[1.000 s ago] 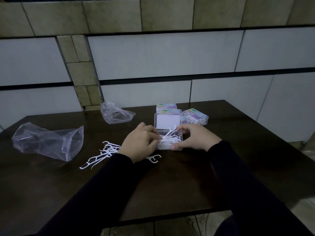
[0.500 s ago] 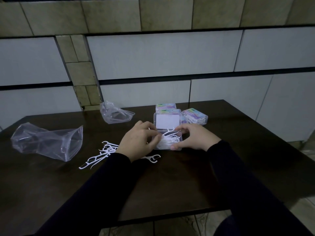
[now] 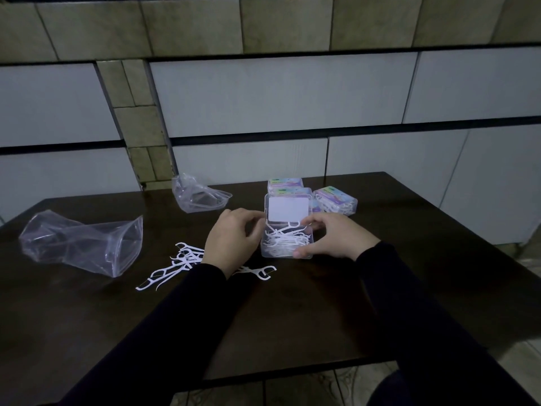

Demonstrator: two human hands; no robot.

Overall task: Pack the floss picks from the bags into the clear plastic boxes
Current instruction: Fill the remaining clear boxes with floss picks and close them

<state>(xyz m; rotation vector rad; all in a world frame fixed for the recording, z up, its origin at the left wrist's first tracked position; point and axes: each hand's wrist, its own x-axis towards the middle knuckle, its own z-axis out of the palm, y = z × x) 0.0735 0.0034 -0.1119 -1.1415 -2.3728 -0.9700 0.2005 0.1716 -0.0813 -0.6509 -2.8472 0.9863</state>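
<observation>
Open clear box of floss picks sits mid-table; right hand grips its right edge, left hand loosely curled, empty, beside its left wall, loose picks underneath

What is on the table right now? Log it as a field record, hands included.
open box: clear plastic box, lid standing open, floss picks inside
left hand: left hand beside the box's left wall, fingers curled, holding nothing visible
right hand: right hand holds the box's right side, thumb on the front corner
loose picks: loose floss picks on the table, left of the box
bags: large plastic bag far left; small plastic bag behind
packed boxes: closed labelled boxes behind the open one
</observation>
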